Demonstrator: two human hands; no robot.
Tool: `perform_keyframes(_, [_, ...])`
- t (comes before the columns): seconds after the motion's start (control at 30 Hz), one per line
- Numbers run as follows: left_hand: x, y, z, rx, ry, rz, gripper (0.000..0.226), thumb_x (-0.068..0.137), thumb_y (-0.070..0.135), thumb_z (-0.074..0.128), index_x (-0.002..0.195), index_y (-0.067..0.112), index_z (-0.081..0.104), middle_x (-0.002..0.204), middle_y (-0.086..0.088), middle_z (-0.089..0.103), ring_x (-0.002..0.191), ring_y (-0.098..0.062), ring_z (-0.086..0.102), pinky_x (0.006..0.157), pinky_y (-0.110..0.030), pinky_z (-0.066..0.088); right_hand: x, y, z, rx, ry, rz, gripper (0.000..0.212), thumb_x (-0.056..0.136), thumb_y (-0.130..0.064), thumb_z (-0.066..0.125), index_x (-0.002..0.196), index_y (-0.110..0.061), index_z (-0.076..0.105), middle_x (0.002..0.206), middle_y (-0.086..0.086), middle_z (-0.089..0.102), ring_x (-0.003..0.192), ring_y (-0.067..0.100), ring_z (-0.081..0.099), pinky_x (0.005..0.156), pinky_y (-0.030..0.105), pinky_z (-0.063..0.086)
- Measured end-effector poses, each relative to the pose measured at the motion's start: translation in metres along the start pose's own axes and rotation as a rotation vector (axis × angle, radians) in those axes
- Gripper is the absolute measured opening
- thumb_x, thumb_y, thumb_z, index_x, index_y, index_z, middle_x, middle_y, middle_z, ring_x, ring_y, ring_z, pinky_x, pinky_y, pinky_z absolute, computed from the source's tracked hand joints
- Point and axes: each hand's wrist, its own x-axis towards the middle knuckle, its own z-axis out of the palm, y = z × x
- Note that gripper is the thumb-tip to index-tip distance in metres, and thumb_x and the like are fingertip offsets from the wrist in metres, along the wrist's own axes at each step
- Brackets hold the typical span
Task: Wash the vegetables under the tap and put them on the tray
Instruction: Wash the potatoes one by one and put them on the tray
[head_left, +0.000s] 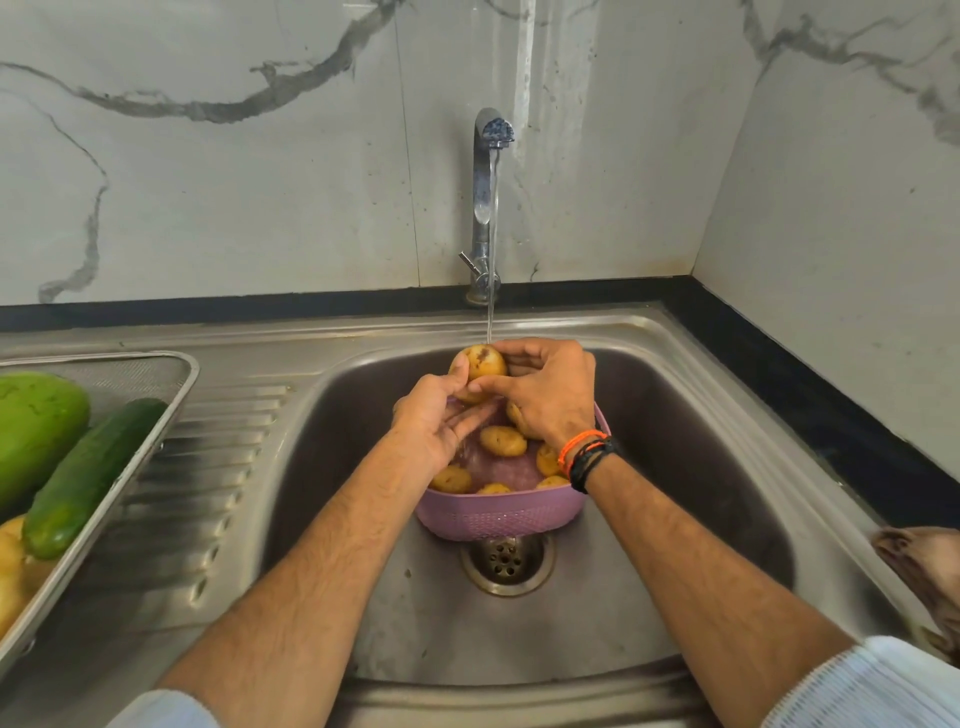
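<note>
Potato sat under the tap stream, over the pink colander in the sink, long axis roughly upright, tilted a bit, blemished end up. Both hands held it: left hand cupped it from below-left, thumb on its side; right hand curled round its right side, thumb across the lower part. More potatoes lay in the colander. Tray at left held a cucumber

No text, label, brand, number or sign can be read anywhere in this view.
</note>
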Motion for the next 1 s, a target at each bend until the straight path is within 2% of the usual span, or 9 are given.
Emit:
perform_keyframes(0.13, [-0.005, 0.001, 0.001, -0.024, -0.03, -0.003, 0.028, 0.091, 0.008, 0.068, 0.116, -0.003, 0.063, 0.11, -0.021, 0.071, 0.093, -0.028, 0.072, 0.065, -0.036, 0.063, 0.004, 0.003, -0.003, 0.024, -0.031, 0.003, 0.041, 0.065, -0.016, 0.092, 0.103, -0.014, 0.077, 0.093, -0.004, 0.076, 0.087, 0.001, 0.071, 0.086, 0.022, 0.058])
perform_keyframes(0.23, [-0.007, 0.001, 0.002, -0.012, -0.026, -0.001, 0.026, 0.09, 0.005, 0.068, 0.115, -0.001, 0.063, 0.109, -0.019, 0.071, 0.091, -0.026, 0.072, 0.064, -0.035, 0.063, 0.007, 0.006, -0.004, 0.037, -0.088, 0.024, 0.042, 0.075, -0.015, 0.086, 0.115, -0.012, 0.073, 0.106, 0.001, 0.075, 0.097, 0.004, 0.069, 0.092, 0.023, 0.055])
perform_keyframes(0.37, [-0.007, -0.001, 0.004, -0.009, -0.023, 0.005, 0.029, 0.092, 0.001, 0.064, 0.12, -0.003, 0.062, 0.119, -0.016, 0.069, 0.1, -0.025, 0.068, 0.056, -0.032, 0.061, 0.009, 0.008, -0.001, 0.068, -0.176, 0.068, 0.043, 0.082, -0.014, 0.079, 0.123, -0.011, 0.067, 0.115, 0.004, 0.072, 0.109, 0.011, 0.067, 0.1, 0.035, 0.053])
perform_keyframes(0.43, [-0.006, -0.002, 0.005, -0.025, 0.002, 0.033, 0.028, 0.091, -0.002, 0.063, 0.119, -0.004, 0.062, 0.118, -0.015, 0.07, 0.1, -0.025, 0.069, 0.056, -0.032, 0.061, 0.007, 0.009, 0.003, 0.108, -0.117, 0.088, 0.043, 0.078, -0.013, 0.083, 0.119, -0.01, 0.07, 0.111, 0.005, 0.074, 0.104, 0.01, 0.069, 0.097, 0.034, 0.055])
perform_keyframes(0.53, [-0.007, -0.003, 0.006, -0.062, 0.034, 0.052, 0.027, 0.091, -0.005, 0.063, 0.118, -0.005, 0.06, 0.113, -0.014, 0.071, 0.093, -0.023, 0.07, 0.054, -0.033, 0.06, 0.001, 0.005, 0.007, 0.096, 0.039, 0.083, 0.037, 0.074, -0.014, 0.086, 0.109, -0.011, 0.075, 0.1, 0.001, 0.076, 0.092, 0.003, 0.07, 0.088, 0.024, 0.058])
perform_keyframes(0.6, [-0.007, -0.002, 0.006, -0.065, 0.042, 0.047, 0.021, 0.091, -0.006, 0.061, 0.113, -0.005, 0.061, 0.111, -0.014, 0.071, 0.094, -0.024, 0.07, 0.054, -0.034, 0.061, -0.001, 0.002, 0.008, 0.066, 0.051, 0.057, 0.036, 0.076, -0.016, 0.085, 0.11, -0.013, 0.075, 0.101, -0.001, 0.076, 0.093, 0.002, 0.07, 0.087, 0.021, 0.057])
perform_keyframes(0.77, [-0.009, 0.0, 0.005, -0.055, 0.003, 0.02, 0.028, 0.093, -0.004, 0.061, 0.121, -0.007, 0.06, 0.114, -0.015, 0.07, 0.095, -0.023, 0.069, 0.057, -0.034, 0.062, 0.004, 0.001, 0.002, 0.025, -0.172, 0.06, 0.046, 0.086, -0.018, 0.077, 0.13, -0.014, 0.064, 0.12, 0.002, 0.071, 0.112, 0.008, 0.065, 0.102, 0.03, 0.051])
perform_keyframes(0.93, [-0.009, -0.002, 0.008, -0.1, 0.042, 0.034, 0.025, 0.091, -0.008, 0.06, 0.116, -0.007, 0.059, 0.1, -0.014, 0.07, 0.088, -0.023, 0.069, 0.054, -0.034, 0.061, -0.002, 0.0, 0.004, 0.033, 0.014, 0.03, 0.038, 0.076, -0.015, 0.085, 0.113, -0.012, 0.074, 0.105, 0.002, 0.075, 0.094, 0.003, 0.07, 0.088, 0.018, 0.055])
perform_keyframes(1.0, [-0.008, -0.002, 0.008, -0.096, 0.06, 0.039, 0.022, 0.091, -0.008, 0.061, 0.113, -0.006, 0.06, 0.099, -0.014, 0.071, 0.088, -0.023, 0.069, 0.059, -0.036, 0.063, -0.003, -0.001, 0.006, 0.021, 0.043, 0.011, 0.036, 0.077, -0.016, 0.084, 0.112, -0.011, 0.075, 0.105, 0.002, 0.075, 0.094, 0.004, 0.07, 0.088, 0.02, 0.056])
